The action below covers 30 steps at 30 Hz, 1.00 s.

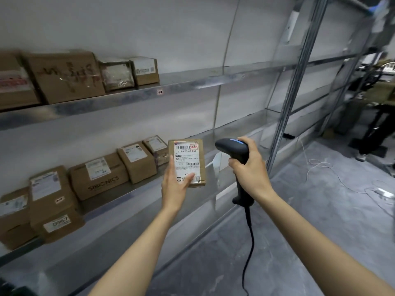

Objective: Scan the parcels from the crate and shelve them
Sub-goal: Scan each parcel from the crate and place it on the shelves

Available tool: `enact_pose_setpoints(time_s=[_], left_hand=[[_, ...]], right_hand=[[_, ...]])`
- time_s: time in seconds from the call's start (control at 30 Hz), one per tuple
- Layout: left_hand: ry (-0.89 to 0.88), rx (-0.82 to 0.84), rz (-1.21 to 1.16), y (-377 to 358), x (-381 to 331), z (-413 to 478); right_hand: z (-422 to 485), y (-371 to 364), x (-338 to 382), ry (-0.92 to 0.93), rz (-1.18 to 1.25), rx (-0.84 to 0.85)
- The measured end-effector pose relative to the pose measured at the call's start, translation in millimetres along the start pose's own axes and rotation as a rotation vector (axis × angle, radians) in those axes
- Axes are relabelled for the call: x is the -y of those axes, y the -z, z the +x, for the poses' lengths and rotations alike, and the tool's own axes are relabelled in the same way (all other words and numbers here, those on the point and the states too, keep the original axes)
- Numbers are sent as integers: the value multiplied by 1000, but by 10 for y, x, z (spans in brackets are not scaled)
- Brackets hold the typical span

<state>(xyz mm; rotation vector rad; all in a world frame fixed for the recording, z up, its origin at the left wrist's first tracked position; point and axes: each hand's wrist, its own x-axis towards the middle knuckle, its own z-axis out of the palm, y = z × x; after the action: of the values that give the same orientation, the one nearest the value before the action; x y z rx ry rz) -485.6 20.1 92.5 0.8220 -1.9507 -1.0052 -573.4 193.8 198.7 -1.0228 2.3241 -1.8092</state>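
A: Head view had the left hand (175, 183) gripping a labelled parcel (189, 161) upright, just in front of the lower shelf (136, 194)!
B: And the right hand (251, 169) was clenched round the handle of the black scanner (232, 149), its head pointing toward the parcel.

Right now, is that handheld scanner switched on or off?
On, apparently: a blue light glows on top of the scanner, which the right hand grips, pointed toward the parcel.

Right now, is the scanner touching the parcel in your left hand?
Apart. The head view shows a clear gap between the scanner and the parcel.
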Motion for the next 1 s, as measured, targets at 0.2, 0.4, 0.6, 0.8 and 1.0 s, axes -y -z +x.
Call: enact_pose_setpoints(time_s=[0.2,0.4,0.6,0.8,1.0], left_hand=[[31,-41,27,-278,30,195],[70,-132,34,-648,-76,359],[130,-255,61,-1073,-321,462],[203,-385,68,-1421,-534,516],[241,-455,94,-1657,-556,535]], right_hand=[[377,25,-216,23,33,36],[836,199,-470,77,82,109],[1296,508,-685,113,120,257],[1606,727,-876,130,164,401],[1792,730,-1000,145,193,481]])
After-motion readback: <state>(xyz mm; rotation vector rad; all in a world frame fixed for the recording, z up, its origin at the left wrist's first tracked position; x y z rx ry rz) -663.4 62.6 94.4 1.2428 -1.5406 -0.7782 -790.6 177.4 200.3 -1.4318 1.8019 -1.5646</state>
